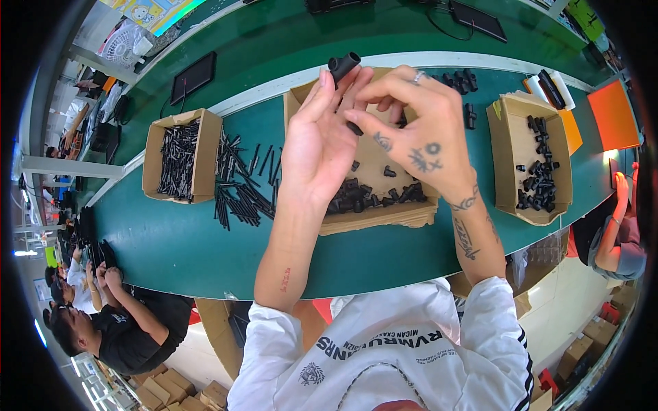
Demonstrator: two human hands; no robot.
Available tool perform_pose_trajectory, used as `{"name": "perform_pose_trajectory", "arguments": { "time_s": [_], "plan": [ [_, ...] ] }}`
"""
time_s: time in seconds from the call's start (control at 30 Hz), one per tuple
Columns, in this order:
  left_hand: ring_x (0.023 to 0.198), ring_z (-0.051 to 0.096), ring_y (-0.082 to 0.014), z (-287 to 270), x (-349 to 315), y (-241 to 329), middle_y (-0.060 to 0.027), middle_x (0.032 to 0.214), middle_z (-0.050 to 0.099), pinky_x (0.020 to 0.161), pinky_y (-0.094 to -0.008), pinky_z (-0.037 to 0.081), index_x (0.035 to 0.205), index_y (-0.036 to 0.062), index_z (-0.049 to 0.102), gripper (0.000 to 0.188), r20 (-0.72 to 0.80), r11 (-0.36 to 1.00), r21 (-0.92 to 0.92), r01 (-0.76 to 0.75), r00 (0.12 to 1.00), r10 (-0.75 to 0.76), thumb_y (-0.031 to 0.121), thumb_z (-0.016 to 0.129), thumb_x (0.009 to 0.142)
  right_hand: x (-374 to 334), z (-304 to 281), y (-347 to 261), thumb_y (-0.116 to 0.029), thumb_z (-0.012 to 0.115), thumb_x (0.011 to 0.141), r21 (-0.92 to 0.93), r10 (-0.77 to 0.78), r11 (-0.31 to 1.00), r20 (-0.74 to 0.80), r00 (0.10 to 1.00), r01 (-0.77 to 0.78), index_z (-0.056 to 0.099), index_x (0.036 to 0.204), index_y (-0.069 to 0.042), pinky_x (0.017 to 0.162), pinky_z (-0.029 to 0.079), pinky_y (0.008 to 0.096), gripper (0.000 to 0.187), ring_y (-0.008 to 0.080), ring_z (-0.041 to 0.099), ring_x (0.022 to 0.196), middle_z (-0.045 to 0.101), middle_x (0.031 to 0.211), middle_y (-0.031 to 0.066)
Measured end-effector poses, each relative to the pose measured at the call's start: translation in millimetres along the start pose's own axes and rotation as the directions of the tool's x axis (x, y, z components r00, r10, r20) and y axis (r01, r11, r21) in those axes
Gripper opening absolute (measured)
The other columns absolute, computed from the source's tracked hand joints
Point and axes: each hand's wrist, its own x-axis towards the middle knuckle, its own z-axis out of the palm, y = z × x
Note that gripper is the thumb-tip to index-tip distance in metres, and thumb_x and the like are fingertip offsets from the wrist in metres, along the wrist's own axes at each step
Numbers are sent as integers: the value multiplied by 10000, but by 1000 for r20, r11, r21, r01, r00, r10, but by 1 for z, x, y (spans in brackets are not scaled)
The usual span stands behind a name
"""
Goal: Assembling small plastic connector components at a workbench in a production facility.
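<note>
Raised over the table, my left hand [321, 137] is closed on a black tubular fitting [344, 65] that pokes up past its fingertips with an open round end. Close against it, my right hand [428, 130] has its fingers bent and pinched. At its thumb tip shows a small black piece [354, 128], mostly hidden by the fingers. Below both hands is a cardboard box [377, 220] holding several black fittings [370, 197]. My hands block part of that box.
A cardboard box of thin black rods [179, 159] stands at left, with loose rods [240, 198] beside it. Another box [510, 154] at right holds black fittings. More fittings [460, 81] lie behind. People sit to the left [116, 335] and right [620, 233].
</note>
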Motion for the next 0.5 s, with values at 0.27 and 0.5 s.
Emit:
{"name": "perform_pose_trajectory", "arguments": {
  "time_s": [0.27,0.5],
  "plan": [
    [1164,564,-196,-8,7,-3,-91,1215,628,1031,-344,452,1230,35,603,327,-13,992,-105,-72,997,71,296,549,1040,0,6,6,-71,802,712,121,80,989,78,994,-89,688,890,7,640,539,328,226,279,667,701,644,783,127],
    [992,603,-133,-24,10,20,-51,1104,663,868,-279,463,1183,38,626,260,9,991,19,-134,991,134,229,625,1006,-13,-3,35,-8,783,737,-135,144,988,648,748,-73,698,878,33,654,531,371,169,314,699,731,701,793,196]
  ]
}}
